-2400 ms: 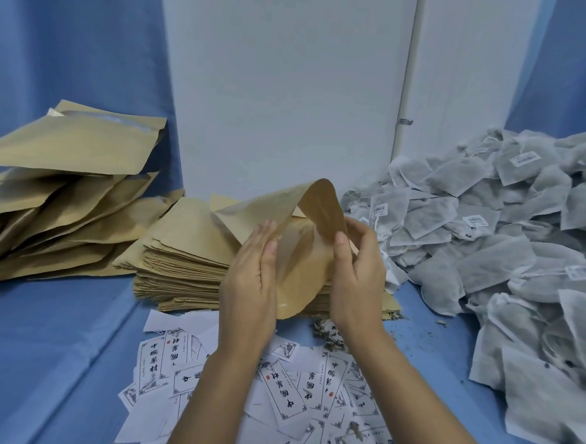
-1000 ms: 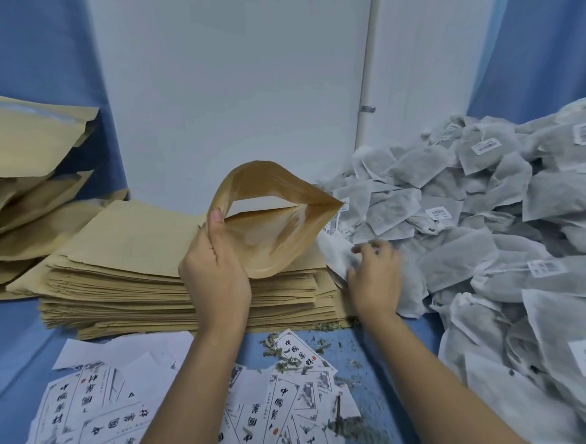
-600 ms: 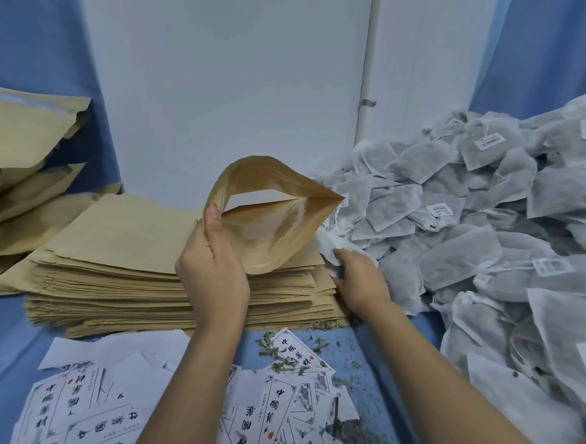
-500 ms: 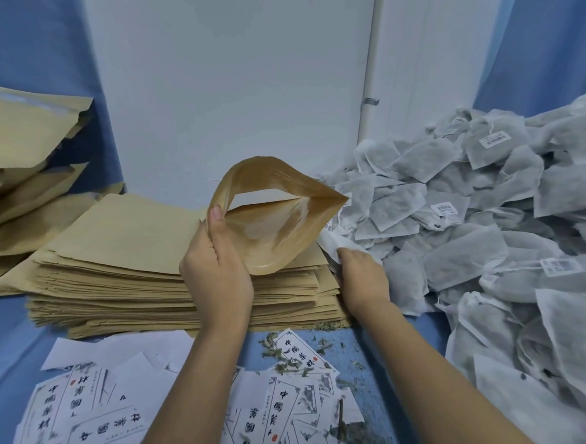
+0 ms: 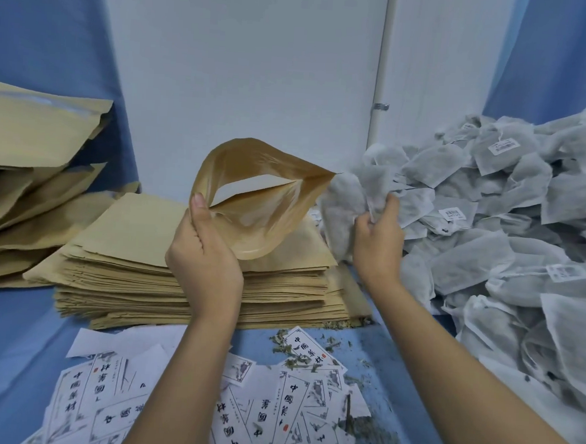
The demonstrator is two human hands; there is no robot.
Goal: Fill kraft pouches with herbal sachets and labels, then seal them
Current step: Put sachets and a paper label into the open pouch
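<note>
Dozens of paper labels (image 5: 273, 409) litter the blue tabletop (image 5: 8, 359), printed in black Chinese characters beginning 中国. Stickers on the sachet heap (image 5: 508, 218) are too small to read. The left hand (image 5: 203, 261) pinches the gaping kraft pouch (image 5: 252, 198) by its mouth rim, above the flat pouch stack (image 5: 139, 246). The right hand (image 5: 378, 240) curls its fingers round a white sachet (image 5: 342, 207), just beside the pouch's right corner.
</note>
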